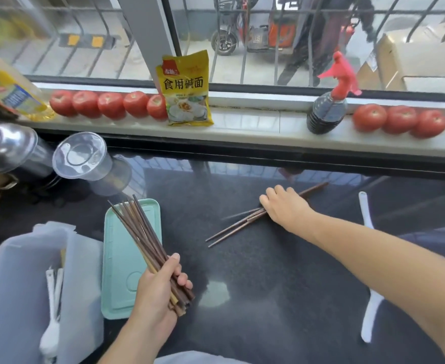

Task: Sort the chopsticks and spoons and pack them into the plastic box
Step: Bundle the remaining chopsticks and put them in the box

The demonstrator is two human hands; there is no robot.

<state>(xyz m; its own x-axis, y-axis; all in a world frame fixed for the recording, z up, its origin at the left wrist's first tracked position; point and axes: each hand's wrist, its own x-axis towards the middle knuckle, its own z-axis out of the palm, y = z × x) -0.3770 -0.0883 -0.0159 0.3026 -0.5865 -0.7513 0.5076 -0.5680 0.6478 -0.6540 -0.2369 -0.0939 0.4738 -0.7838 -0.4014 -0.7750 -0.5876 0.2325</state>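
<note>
My left hand [158, 287] grips a bundle of brown chopsticks [140, 229] near its thick ends; the tips fan up and to the left over a mint green lid [119, 258]. On the dark counter, my right hand [284, 206] lies over several loose brown chopsticks [234, 228], fingers curled down onto them. The translucent plastic box [19, 285] stands at the lower left with white spoons [52, 311] inside. Two more white spoons lie on the counter at the right, one [365, 208] farther back, one [371, 316] nearer.
A clear plastic cup [84, 158] and a steel pot [11, 151] stand at the back left. On the window ledge sit rows of tomatoes [111, 105], a yellow packet [186, 90], an oil bottle [8, 93] and a dark spray bottle [327, 111].
</note>
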